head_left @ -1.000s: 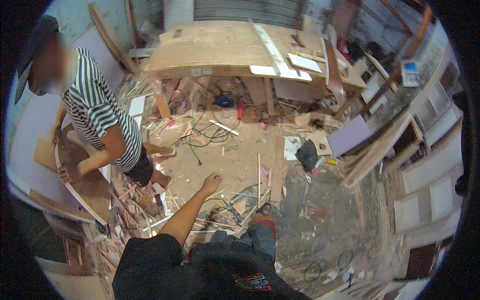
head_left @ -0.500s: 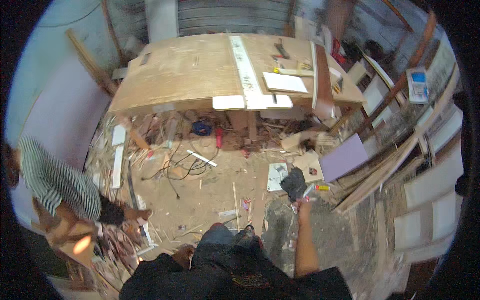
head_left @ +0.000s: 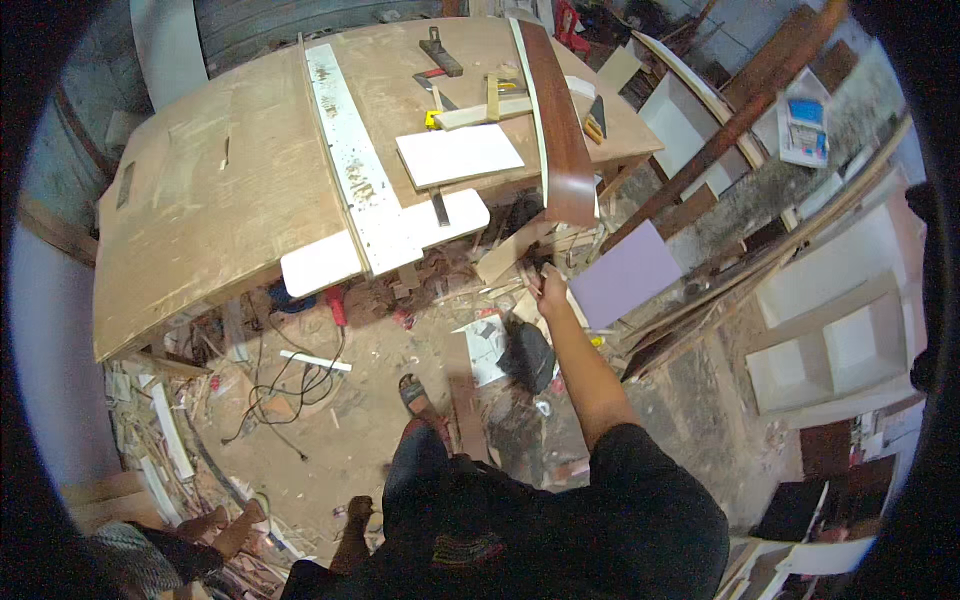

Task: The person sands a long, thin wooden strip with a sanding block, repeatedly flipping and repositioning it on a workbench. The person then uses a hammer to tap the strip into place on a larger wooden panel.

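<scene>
My right hand reaches forward over the cluttered floor near the table's front edge, its fingers curled closed. A small dark shape shows by the fingertips, but I cannot make out what they hold. Beside that hand lie a lilac board and a strip of light wood. Below it, a dark bag-like bundle rests next to a white stained sheet. My left hand hangs low by my left leg, fingers curled in; anything inside it is hidden.
A large wooden table bears white boards, a brown curved strip, a hand plane and a hammer. Black cable and offcuts litter the floor. White cabinet frames stand right. Another person's legs show lower left.
My view has shifted forward and turned right, bringing the table nearer. My right arm now reaches farther toward it. The other person sits lower in the picture, at the lower left.
</scene>
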{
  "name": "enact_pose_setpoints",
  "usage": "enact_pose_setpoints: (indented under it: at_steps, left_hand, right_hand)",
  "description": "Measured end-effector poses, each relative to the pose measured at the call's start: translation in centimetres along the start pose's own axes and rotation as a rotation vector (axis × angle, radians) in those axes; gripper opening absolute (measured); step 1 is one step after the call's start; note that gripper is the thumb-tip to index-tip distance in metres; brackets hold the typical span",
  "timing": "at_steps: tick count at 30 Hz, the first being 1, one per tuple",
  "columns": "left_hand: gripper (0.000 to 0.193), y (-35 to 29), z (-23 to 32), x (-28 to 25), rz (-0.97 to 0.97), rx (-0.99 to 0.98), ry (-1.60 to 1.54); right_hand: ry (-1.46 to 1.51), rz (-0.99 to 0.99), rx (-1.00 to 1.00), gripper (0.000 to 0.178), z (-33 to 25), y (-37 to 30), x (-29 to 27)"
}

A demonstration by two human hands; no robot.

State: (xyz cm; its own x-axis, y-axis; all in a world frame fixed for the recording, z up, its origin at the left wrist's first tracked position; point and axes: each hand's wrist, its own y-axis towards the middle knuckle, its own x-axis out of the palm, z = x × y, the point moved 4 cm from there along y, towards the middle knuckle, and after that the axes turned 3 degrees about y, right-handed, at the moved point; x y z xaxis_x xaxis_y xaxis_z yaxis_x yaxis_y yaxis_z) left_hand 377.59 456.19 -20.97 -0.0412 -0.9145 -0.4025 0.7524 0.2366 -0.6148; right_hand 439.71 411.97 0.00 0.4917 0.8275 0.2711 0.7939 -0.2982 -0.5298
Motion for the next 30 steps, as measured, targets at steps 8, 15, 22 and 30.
enact_pose_setpoints:
  at_steps: [8, 15, 22, 30]
  left_hand:
    - [0.015, 15.0, 14.2, -10.4, 0.364, -0.125, -0.618]
    - [0.013, 20.2, 22.3, -12.5, 0.243, 0.025, -0.426]
    - [0.01, 19.2, 23.5, -7.7, 0.334, -0.006, -0.58]
    - [0.028, 22.7, 47.1, -0.1, -0.137, 0.174, -0.273]
  right_hand:
    - [0.134, 0.252, 0.014, 0.055, -5.8, 17.8, 2.2]
    - [0.439, 0.23, 0.11, 0.029, -6.6, 23.9, 2.1]
    - [0.39, 0.134, 0.016, 0.009, -7.4, 18.3, 2.4]
    - [-0.762, -0.18, -0.473, 0.022, -3.7, 1.8, 1.7]
